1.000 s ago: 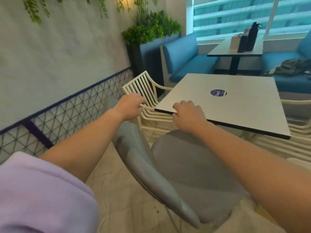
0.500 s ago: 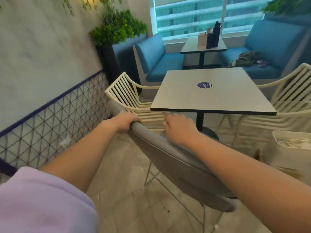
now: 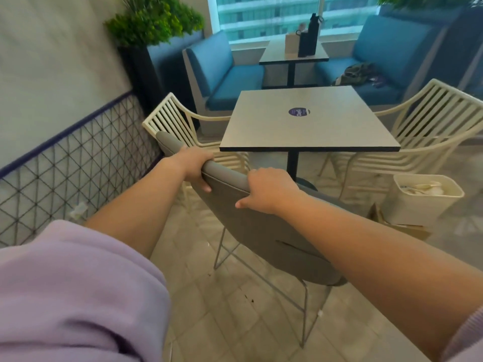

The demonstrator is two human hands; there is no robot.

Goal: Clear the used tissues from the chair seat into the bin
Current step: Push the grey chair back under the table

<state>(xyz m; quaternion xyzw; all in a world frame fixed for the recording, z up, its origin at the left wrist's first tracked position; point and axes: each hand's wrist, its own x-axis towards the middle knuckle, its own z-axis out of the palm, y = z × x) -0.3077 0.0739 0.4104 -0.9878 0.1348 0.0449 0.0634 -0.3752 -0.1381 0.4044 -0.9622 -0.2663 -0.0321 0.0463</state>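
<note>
We see the grey upholstered chair with thin wire legs (image 3: 266, 231) at centre, its seat hidden behind the backrest. At three o'clock stands the white rectangular plastic bin (image 3: 407, 205), crumpled white tissues (image 3: 423, 188) inside. Our left hand (image 3: 194, 165) and right hand (image 3: 269, 190) both curl over the backrest's top edge, gripping it.

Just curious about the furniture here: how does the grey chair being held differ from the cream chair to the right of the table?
The grey chair has a solid padded shell; the cream chair has an open slatted back. The grey chair stands on thin wire legs, gripped at its back rim by the left hand and right hand; the cream chair stands untouched. Both face the same square table.
</note>
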